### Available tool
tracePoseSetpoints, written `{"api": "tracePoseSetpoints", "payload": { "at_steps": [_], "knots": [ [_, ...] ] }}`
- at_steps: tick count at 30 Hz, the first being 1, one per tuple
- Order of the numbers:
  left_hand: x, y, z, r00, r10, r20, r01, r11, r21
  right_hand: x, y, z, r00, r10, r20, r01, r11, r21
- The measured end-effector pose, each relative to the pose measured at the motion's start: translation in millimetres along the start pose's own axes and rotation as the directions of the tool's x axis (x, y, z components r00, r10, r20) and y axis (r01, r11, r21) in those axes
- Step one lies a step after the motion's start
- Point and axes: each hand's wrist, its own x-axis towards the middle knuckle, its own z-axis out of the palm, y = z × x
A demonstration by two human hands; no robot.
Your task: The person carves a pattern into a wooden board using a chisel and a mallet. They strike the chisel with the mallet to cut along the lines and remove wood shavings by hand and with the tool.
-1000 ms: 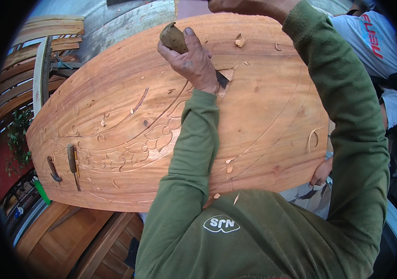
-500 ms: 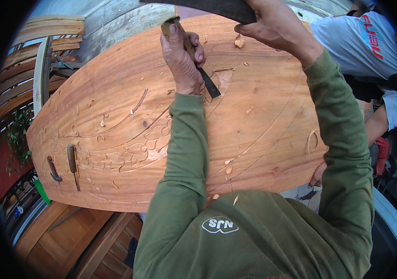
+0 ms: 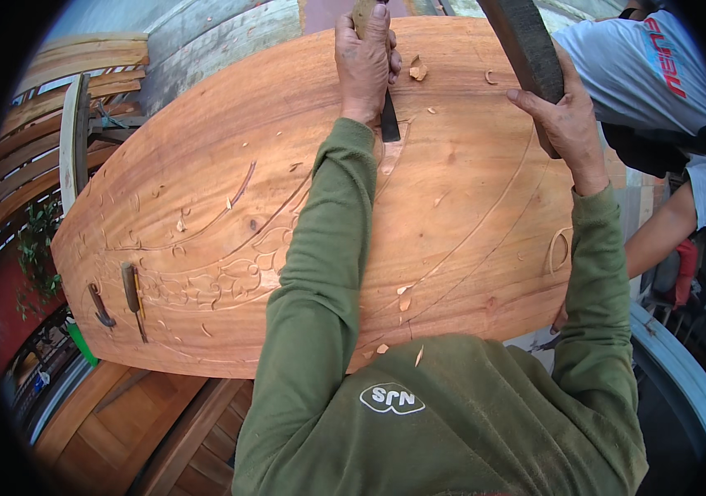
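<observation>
The person's two hands are well apart above a broad wooden panel [image 3: 477,165]. The left hand [image 3: 360,70] is clamped around the handle of a chisel [image 3: 389,124], thumb uppermost. The dark blade slants down to a pale cut recess [image 3: 389,157] in the upper middle of the panel; whether its edge bears on the wood cannot be told. The right hand [image 3: 576,124] grips a dark, heavy bar [image 3: 525,54], raised at the panel's upper right.

Carved scrollwork [image 3: 233,277] runs across the panel's left part. Near its left end lie a second chisel [image 3: 130,285], a thin yellow stick [image 3: 139,293] just beside it, and a dark curved tool [image 3: 101,304]. Loose chips are scattered about. A co-worker's bare forearm [image 3: 663,231] extends toward the panel's right edge.
</observation>
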Motion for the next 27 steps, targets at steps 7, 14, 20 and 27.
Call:
{"api": "tracePoseSetpoints", "payload": {
  "at_steps": [7, 14, 20, 27],
  "knots": [
    [-3, -13, -8, 0.998, 0.063, 0.024, -0.064, 0.996, 0.061, 74, -46, 21, 0.99, 0.129, -0.056, -0.121, 0.984, 0.127],
    [0, -21, -3, 0.996, 0.078, 0.042, -0.084, 0.984, 0.155, 170, -43, 39, 0.761, -0.075, 0.645, 0.494, 0.712, -0.5],
    [-1, -17, -2, 0.996, 0.031, 0.083, -0.045, 0.984, 0.171, 163, -56, 36, 0.957, 0.121, 0.263, 0.023, 0.875, -0.484],
    [17, -18, 10, 0.828, 0.507, 0.24, -0.559, 0.719, 0.412, 121, -51, 41, 0.964, 0.231, 0.135, -0.193, 0.95, -0.247]
  ]
}}
